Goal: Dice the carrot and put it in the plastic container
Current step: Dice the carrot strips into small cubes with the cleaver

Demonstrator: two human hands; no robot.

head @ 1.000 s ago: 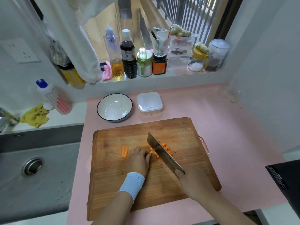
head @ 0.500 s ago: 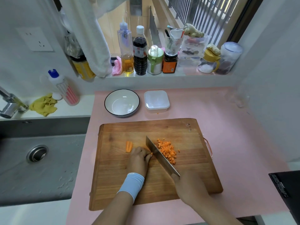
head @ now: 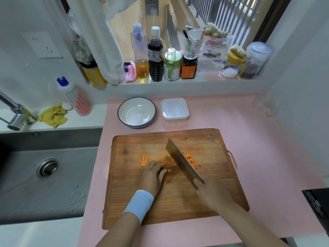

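Observation:
On the wooden cutting board my left hand presses down on carrot strips, with a small orange end poking out by the fingertips. A separate carrot piece lies just left of that hand. My right hand grips a cleaver, its blade lifted and tilted over the board. Behind the blade sits a pile of diced carrot, partly hidden. The plastic container stands beyond the board with its lid on, and one carrot bit lies in front of it.
A white bowl with a dark rim stands left of the container. The sink and tap are at the left. Bottles and jars line the window sill. A black object sits at the right edge.
The cleaver has come up off the board and tilted, now covering part of the diced pile. My left hand has slid slightly back along the carrot strips.

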